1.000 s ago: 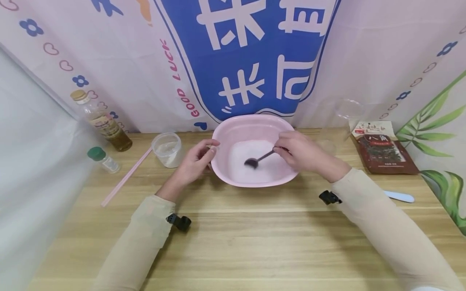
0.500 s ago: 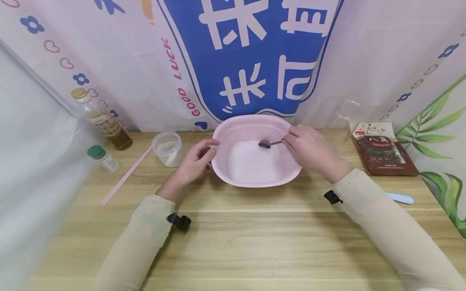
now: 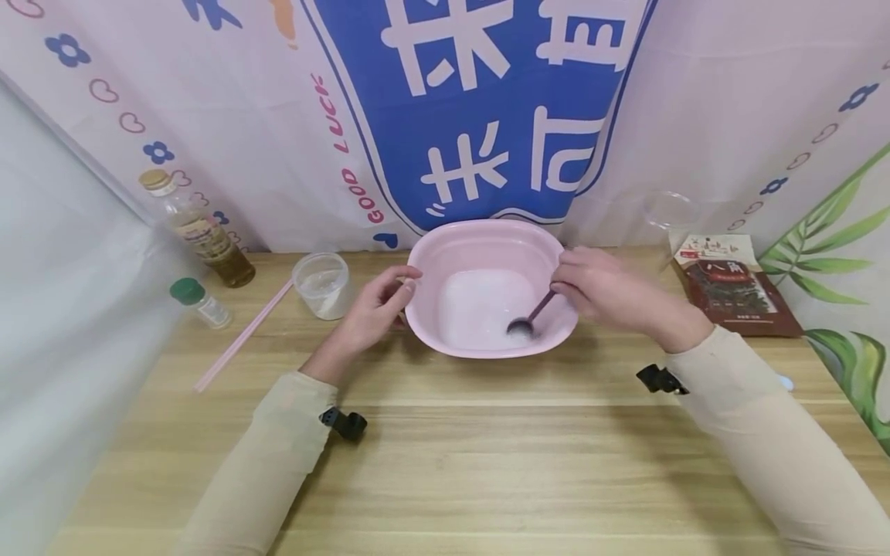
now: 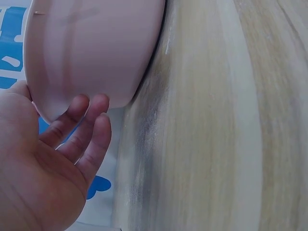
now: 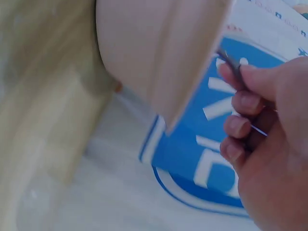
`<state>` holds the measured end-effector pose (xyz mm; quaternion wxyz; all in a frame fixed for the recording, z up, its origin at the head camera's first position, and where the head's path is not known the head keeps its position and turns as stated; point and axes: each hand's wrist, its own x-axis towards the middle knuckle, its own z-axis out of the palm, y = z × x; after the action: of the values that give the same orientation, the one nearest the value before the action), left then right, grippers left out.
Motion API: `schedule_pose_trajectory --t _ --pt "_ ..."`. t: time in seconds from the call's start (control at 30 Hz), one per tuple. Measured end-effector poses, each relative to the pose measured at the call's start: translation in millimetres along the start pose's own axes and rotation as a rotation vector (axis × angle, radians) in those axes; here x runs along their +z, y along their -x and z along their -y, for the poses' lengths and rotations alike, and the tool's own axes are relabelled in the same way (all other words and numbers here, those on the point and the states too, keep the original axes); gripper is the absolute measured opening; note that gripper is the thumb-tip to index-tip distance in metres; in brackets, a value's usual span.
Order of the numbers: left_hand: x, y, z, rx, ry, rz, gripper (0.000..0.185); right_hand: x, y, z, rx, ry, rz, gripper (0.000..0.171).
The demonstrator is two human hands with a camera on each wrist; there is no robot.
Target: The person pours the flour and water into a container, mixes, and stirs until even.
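Note:
A pink plastic basin [image 3: 480, 232] stands on the table with white powder [image 3: 480, 297] spread over its bottom. My left hand [image 3: 378, 305] steadies the basin's left side, thumb at the rim and bent fingertips [image 4: 100, 103] against the outer wall. In my right hand [image 3: 605, 289], a dark spoon [image 3: 538, 309] is pinched by the handle between thumb and forefinger. Its bowl is down in the powder near the basin's front right. The right wrist view shows the hand [image 5: 269, 120] above the rim, with the spoon's bowl hidden behind the basin wall.
On the left are a clear tub of white powder [image 3: 321, 286], pink chopsticks [image 3: 243, 336], a green-capped shaker [image 3: 202, 303] and an oil bottle [image 3: 208, 239]. A brown spice packet [image 3: 740, 289] and a clear container [image 3: 667, 212] stand at the right. A patterned cloth [image 3: 313, 154] hangs behind.
The spoon has swept through the basin, first to the back right, then to the front right, as my right hand shifted rightward. My left hand has stayed on the rim.

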<state>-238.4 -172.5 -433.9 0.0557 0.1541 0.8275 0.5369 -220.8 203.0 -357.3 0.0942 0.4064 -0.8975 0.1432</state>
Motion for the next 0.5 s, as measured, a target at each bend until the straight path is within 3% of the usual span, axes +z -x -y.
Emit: schedule_pose_trajectory --t 0.13,0.27,0.37,0.5 --pt "-0.8 -0.2 -2.6 -0.005 0.006 0.006 0.035 18 -12 8 0.004 -0.108 -0.015 0.011" --pt "-0.7 -0.5 -3.6 -0.003 0.014 0.012 0.035 32 -28 15 0.104 -0.122 -0.045 0.015" --pt "-0.5 -0.2 -4.1 -0.005 0.016 0.010 0.035 33 -39 15 0.187 -0.044 -0.057 0.017" --pt "-1.3 1.0 -3.9 -0.005 0.019 0.008 0.035 21 -42 7 0.289 0.124 -0.002 0.019"
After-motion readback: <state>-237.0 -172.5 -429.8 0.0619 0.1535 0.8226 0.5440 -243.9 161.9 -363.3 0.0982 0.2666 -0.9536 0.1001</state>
